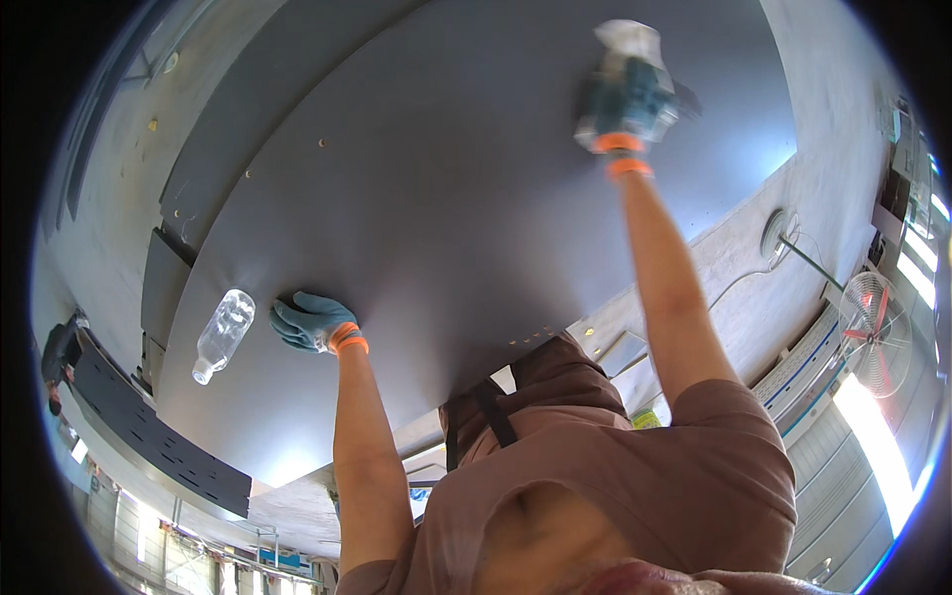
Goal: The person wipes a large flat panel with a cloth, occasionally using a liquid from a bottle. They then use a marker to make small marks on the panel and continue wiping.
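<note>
My left hand [314, 323], in a blue-green work glove with an orange cuff, rests flat on a large dark grey panel [446, 193]. Nothing is in it. Just left of that hand is a clear bottle [224, 336], neck towards the lower left; it seems to stand upright on the panel. My right hand [631, 100], gloved alike, reaches far out over the panel's right part. It presses a white cloth [632, 41] that sticks out beyond the fingers and beside the wrist. That hand and the cloth are blurred, so the finger positions are unclear.
Another dark panel [245, 97] lies beyond the large one. At far left, a person [59, 364] stands by a dark panel with slots [163, 439]. A pedestal fan [874, 335] with a cable stands on the floor at right. Small notches [532, 336] line the near panel edge.
</note>
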`<state>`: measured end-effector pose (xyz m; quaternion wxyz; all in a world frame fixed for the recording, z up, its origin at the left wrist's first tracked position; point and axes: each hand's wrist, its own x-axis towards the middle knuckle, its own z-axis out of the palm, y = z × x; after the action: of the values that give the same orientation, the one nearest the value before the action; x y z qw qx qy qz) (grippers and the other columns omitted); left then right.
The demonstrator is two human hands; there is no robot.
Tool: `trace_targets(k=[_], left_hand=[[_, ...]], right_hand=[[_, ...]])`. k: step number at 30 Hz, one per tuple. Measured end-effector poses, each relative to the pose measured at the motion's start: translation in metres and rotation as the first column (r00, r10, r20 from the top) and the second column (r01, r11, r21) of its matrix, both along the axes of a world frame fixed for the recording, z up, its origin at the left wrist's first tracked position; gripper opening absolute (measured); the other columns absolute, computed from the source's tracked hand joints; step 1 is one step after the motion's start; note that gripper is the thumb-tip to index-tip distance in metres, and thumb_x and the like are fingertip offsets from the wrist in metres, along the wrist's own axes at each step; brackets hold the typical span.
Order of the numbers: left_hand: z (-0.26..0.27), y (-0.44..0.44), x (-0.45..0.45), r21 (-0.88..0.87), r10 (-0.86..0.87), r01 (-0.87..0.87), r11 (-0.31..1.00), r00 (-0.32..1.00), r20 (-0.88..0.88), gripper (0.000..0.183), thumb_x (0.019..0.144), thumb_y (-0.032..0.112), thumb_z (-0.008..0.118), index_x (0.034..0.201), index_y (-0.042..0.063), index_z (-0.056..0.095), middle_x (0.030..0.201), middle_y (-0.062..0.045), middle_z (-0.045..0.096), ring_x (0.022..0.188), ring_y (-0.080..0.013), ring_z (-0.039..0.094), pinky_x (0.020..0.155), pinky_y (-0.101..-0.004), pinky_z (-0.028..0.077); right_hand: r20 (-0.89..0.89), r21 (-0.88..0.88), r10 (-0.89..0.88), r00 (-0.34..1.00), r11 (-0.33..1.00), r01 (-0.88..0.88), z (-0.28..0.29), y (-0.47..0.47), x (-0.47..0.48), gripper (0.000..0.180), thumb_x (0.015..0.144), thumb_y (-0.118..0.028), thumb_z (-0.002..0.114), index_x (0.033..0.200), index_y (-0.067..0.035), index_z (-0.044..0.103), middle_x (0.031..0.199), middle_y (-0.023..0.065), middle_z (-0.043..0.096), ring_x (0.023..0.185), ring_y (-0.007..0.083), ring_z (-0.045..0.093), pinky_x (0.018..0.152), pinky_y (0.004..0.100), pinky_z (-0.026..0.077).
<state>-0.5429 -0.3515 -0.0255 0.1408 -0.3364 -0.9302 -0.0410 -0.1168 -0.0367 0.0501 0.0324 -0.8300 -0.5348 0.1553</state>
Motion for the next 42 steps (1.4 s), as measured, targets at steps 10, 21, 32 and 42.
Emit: trace_targets(k=[10,21,32,42], left_hand=[[0.003,0.014,0.006,0.04,-0.012,0.006,0.999,0.989,0.149,0.054,0.107,0.04,0.051,0.143,0.0,0.058,0.143,-0.02,0.059,0.13,-0.0393,0.058,0.109,-0.0533,0.046],[0.015,0.006,0.0,-0.02,0.097,-0.095,0.995,0.973,0.208,0.059,0.107,0.046,0.048,0.146,0.001,0.055,0.15,-0.02,0.055,0.136,-0.0388,0.054,0.114,-0.0515,0.043],[0.005,0.015,-0.001,-0.003,0.086,-0.087,0.996,0.986,0.142,0.052,0.106,0.045,0.049,0.14,0.007,0.062,0.144,-0.012,0.061,0.133,-0.0331,0.057,0.111,-0.0502,0.046],[0.015,0.04,0.032,-0.048,0.18,-0.174,0.984,0.936,0.301,0.054,0.105,0.05,0.048,0.136,0.009,0.064,0.141,-0.011,0.061,0.129,-0.0337,0.059,0.107,-0.0507,0.048]], right_hand=[[-0.083,0.61,0.911,0.404,0.367,-0.702,-0.047,-0.108,-0.256,0.025,0.09,-0.026,0.07,0.115,-0.029,0.074,0.128,-0.0024,0.067,0.125,0.0203,0.062,0.107,0.0411,0.047],[0.226,-0.189,-0.204,0.952,0.95,0.249,0.018,-0.024,0.161,0.044,0.094,-0.034,0.062,0.137,-0.024,0.063,0.133,0.0009,0.066,0.127,0.0268,0.06,0.099,0.0424,0.048],[0.057,-0.049,0.521,0.852,0.853,-0.519,-0.019,-0.235,0.01,0.063,0.096,-0.039,0.063,0.154,-0.02,0.048,0.159,0.0033,0.048,0.153,0.0287,0.036,0.128,0.0472,0.025],[-0.2,0.313,0.832,0.518,0.555,-0.77,-0.048,-0.331,-0.012,0.06,0.087,-0.045,0.075,0.144,-0.03,0.063,0.159,-0.0053,0.051,0.155,0.0233,0.038,0.13,0.051,0.023]])
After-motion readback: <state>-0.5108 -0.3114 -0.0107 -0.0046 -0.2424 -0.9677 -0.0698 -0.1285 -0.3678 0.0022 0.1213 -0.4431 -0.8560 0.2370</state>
